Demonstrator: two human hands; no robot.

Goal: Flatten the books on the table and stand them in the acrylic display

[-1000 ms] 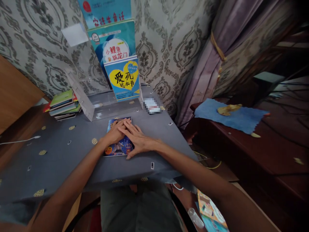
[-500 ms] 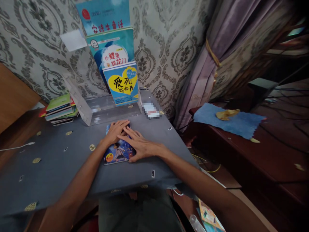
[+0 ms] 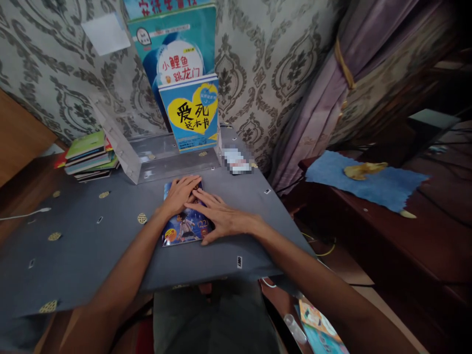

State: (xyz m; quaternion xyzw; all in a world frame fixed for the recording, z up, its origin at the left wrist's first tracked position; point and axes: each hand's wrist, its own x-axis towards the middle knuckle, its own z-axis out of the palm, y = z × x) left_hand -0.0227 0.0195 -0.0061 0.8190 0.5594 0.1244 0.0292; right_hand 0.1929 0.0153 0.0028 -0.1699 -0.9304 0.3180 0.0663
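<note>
A dark blue comic-style book [image 3: 185, 230] with a drawn figure and the number 22 on its cover lies flat on the table. Across its upper part rests my left hand [image 3: 181, 194], palm down with the fingers stretched out. My right hand [image 3: 222, 217] lies over the book's right side, thumb spread toward the lower right edge and fingers reaching the left hand. Part of the cover is hidden under both hands. Just beyond the book stands a clear plastic book stand [image 3: 173, 166]. It holds a blue book with a yellow heart [image 3: 195, 110] and taller teal books [image 3: 177, 44] behind.
On the grey-covered table [image 3: 99, 255], a stack of books [image 3: 90, 155] sits at the left near a white cable [image 3: 25, 214]. Right of the stand is a blurred-out item [image 3: 238, 161]. A blue cloth [image 3: 332, 172] covers part of a dark red bench. Books [image 3: 320, 324] lie below the table edge.
The camera view has tipped down and turned slightly, so the stand's books appear higher. Both hands stay flat on the book with almost the same pose.
</note>
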